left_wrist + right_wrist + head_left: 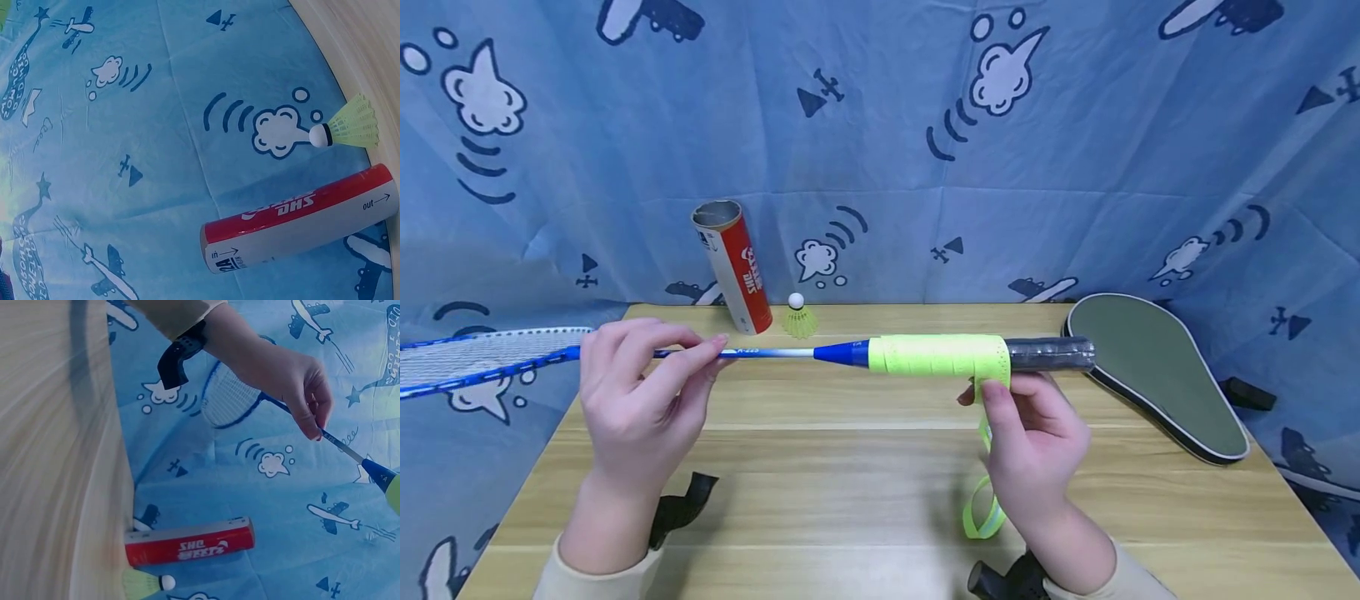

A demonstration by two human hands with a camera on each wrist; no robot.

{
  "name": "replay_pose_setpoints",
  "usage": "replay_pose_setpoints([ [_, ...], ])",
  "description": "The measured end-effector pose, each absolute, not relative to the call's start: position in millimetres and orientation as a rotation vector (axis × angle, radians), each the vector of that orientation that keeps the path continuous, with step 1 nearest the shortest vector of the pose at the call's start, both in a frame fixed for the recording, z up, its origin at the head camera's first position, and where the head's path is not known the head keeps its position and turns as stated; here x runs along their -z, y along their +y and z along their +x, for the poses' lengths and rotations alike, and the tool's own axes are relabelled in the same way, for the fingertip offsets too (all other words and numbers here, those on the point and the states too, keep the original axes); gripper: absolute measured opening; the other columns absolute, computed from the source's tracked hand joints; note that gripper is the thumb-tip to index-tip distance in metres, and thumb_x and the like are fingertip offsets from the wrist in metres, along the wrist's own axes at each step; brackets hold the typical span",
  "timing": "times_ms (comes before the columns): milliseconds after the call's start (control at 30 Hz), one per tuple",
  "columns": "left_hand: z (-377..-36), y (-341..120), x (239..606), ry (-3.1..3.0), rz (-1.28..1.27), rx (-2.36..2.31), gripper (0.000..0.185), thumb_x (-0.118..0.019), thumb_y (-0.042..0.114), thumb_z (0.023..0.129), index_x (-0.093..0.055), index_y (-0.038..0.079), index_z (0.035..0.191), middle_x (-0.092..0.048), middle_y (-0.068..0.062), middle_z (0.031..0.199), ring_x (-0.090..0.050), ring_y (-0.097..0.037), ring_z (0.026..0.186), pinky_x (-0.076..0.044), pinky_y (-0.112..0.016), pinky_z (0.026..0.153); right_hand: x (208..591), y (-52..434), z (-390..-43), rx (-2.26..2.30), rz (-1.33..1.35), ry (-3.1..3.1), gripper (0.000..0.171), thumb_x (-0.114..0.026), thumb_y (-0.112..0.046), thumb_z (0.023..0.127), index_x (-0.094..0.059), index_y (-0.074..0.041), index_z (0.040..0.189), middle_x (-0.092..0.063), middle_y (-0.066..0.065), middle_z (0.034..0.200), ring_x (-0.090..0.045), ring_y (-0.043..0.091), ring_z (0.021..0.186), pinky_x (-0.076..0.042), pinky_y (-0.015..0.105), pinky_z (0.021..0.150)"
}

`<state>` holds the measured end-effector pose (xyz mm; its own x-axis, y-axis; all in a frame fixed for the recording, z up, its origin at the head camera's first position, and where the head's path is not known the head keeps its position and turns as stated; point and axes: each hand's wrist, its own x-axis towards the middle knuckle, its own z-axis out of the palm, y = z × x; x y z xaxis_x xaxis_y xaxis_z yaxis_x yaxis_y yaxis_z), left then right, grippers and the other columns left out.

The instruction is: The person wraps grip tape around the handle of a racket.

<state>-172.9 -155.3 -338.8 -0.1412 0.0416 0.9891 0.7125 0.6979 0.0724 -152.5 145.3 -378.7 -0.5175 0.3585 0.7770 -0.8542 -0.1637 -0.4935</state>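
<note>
A blue and white badminton racket (842, 353) is held level above the table, its strung head off to the left. My left hand (643, 392) pinches the shaft near the head; the right wrist view also shows this left hand (290, 381) on the shaft. Neon yellow grip tape (940, 356) is wound round much of the handle, and the dark butt end (1051, 354) is bare. Below the handle, my right hand (1037, 433) pinches the tape where it leaves the last turn. A loose tail of tape (985, 508) hangs down in a loop.
A red and white shuttlecock tube (741, 275) stands at the table's back edge, beside a yellow shuttlecock (800, 318). A green racket case (1157, 375) lies on the right of the wooden table (820, 492). Behind hangs a blue patterned cloth (880, 150).
</note>
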Motion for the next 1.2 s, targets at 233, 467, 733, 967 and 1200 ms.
replay_pose_setpoints([
  [233, -172.8, -154.0, 338.9, -1.628, -0.683, 0.668, 0.03, -0.073, 0.02, 0.098, -0.078, -0.005, 0.082, -0.064, -0.021, 0.078, -0.053, -0.04, 0.071, -0.039, -0.043, 0.068, 376.3, 149.5, -151.8, -1.873, 0.598, -1.337, 0.009, -0.06, 0.018, 0.092, -0.057, 0.023, 0.086, -0.07, 0.01, 0.085, -0.071, 0.019, 0.067, -0.061, 0.029, 0.067],
  [467, -171.2, -157.7, 337.7, -1.664, -0.77, 0.638, 0.04, -0.071, 0.029, 0.098, -0.077, -0.002, 0.075, -0.064, -0.016, 0.073, -0.053, -0.032, 0.061, -0.04, -0.035, 0.054, 376.8, 149.4, -153.2, -1.848, 0.585, -1.298, 0.014, -0.064, 0.014, 0.092, -0.057, 0.024, 0.086, -0.071, 0.011, 0.086, -0.071, 0.018, 0.064, -0.061, 0.029, 0.066],
  [733, -169.8, -159.3, 333.8, -1.659, -0.777, 0.581, 0.037, -0.07, 0.028, 0.1, -0.077, 0.001, 0.077, -0.065, -0.013, 0.071, -0.052, -0.028, 0.053, -0.042, -0.038, 0.048, 377.3, 148.8, -154.1, -1.829, 0.58, -1.29, 0.016, -0.067, 0.012, 0.092, -0.059, 0.024, 0.085, -0.074, 0.01, 0.084, -0.071, 0.018, 0.067, -0.06, 0.027, 0.066],
  [967, -171.7, -156.2, 334.1, -1.603, -0.775, 0.583, 0.035, -0.072, 0.026, 0.099, -0.078, 0.002, 0.075, -0.064, -0.013, 0.069, -0.048, -0.027, 0.051, -0.038, -0.036, 0.046, 377.6, 147.8, -151.3, -1.846, 0.632, -1.298, 0.014, -0.059, 0.015, 0.094, -0.053, 0.027, 0.092, -0.067, 0.013, 0.095, -0.071, 0.02, 0.071, -0.061, 0.03, 0.069],
  [1200, -171.1, -156.3, 336.7, -1.626, -0.748, 0.596, 0.038, -0.072, 0.03, 0.099, -0.078, 0.0, 0.076, -0.064, -0.014, 0.07, -0.05, -0.03, 0.056, -0.039, -0.037, 0.051, 376.2, 148.9, -151.2, -1.858, 0.61, -1.272, 0.011, -0.063, 0.015, 0.092, -0.058, 0.024, 0.089, -0.07, 0.012, 0.088, -0.07, 0.019, 0.07, -0.061, 0.029, 0.067],
])
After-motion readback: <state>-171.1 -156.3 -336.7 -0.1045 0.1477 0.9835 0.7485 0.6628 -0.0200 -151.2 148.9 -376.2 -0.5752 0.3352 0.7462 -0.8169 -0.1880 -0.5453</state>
